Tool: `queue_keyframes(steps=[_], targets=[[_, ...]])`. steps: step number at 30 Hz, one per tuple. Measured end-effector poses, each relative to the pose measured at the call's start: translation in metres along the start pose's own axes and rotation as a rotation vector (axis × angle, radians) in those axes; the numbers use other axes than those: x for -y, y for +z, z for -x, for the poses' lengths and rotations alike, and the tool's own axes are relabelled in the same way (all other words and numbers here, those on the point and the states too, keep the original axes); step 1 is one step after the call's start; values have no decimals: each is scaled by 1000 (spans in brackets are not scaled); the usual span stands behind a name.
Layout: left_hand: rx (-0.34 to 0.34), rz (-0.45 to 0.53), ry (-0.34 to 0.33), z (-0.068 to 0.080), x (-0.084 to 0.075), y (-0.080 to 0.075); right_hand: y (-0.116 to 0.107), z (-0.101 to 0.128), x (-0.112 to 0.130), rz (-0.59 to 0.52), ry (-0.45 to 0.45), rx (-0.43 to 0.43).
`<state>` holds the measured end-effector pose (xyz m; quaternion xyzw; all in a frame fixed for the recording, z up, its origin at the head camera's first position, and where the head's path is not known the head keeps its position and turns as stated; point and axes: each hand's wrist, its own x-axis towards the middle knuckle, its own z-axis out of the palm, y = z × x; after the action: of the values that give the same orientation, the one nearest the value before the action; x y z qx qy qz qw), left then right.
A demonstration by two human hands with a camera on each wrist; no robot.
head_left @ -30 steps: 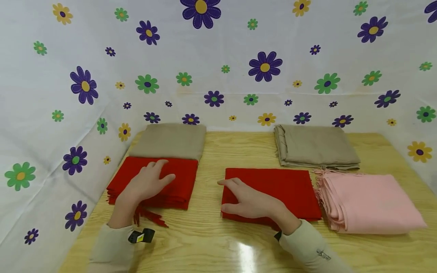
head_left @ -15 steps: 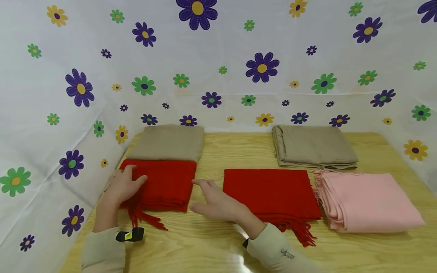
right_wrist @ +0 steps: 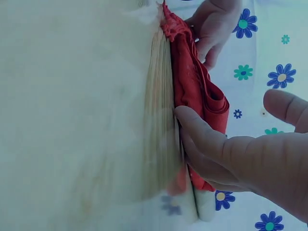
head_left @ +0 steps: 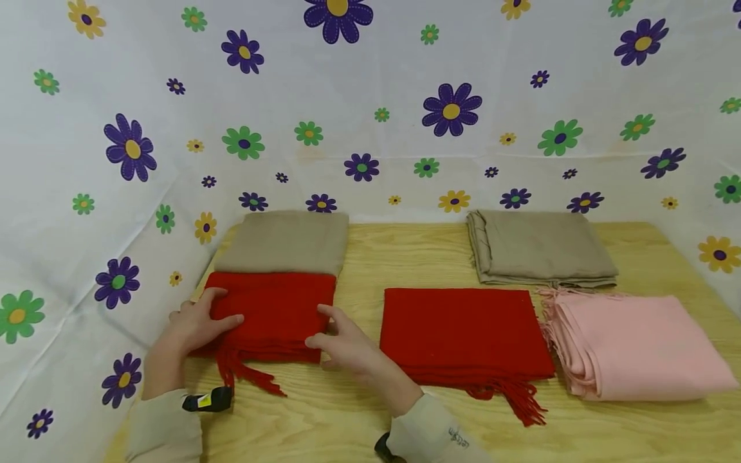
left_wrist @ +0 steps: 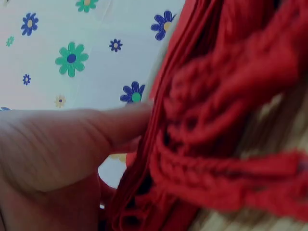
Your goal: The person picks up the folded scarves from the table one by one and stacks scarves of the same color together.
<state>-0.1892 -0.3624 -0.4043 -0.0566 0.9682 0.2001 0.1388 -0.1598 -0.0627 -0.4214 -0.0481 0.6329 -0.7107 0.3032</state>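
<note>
A folded red fringed scarf (head_left: 272,305) lies at the left of the table, a few fringe strands trailing towards the front. At its left end is my left hand (head_left: 193,326), the thumb over the top of the cloth. In the left wrist view the thumb (left_wrist: 115,127) meets the layered edge beside the fringe (left_wrist: 207,173). My right hand (head_left: 350,344) is at the scarf's right end. The right wrist view shows its lower fingers (right_wrist: 197,127) low against the scarf near the tabletop, while the thumb (right_wrist: 284,106) stands away from the cloth.
Behind the scarf lies a folded beige cloth (head_left: 283,241). To the right are a second folded red scarf (head_left: 463,334), a pink fringed scarf (head_left: 637,347) and another beige cloth (head_left: 538,247). Flower-patterned sheeting (head_left: 393,64) surrounds the wooden table (head_left: 301,424).
My right hand has moved left, from over the middle red scarf to the right end of the left one. My left hand has slid left and down to that scarf's left end.
</note>
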Motion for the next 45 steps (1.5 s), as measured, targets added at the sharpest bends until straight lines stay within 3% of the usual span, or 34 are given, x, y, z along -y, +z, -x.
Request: queue_keyframes(steps=[7, 11, 22, 29, 34, 45], targets=[[1, 38, 27, 1, 8, 0, 0, 0, -4, -249, 60, -53], [-2, 54, 53, -1, 7, 2, -2, -1, -4, -319, 87, -87], [-16, 66, 146, -2, 5, 5, -4, 1, -3, -358, 113, -113], [71, 103, 127, 3, 1, 3, -6, 1, 0, -385, 125, -51], [91, 137, 210, 5, 2, 3, -8, -2, -2, -389, 116, -62], [118, 322, 318, 0, 13, 9, -8, -6, -5, -409, 68, -87]])
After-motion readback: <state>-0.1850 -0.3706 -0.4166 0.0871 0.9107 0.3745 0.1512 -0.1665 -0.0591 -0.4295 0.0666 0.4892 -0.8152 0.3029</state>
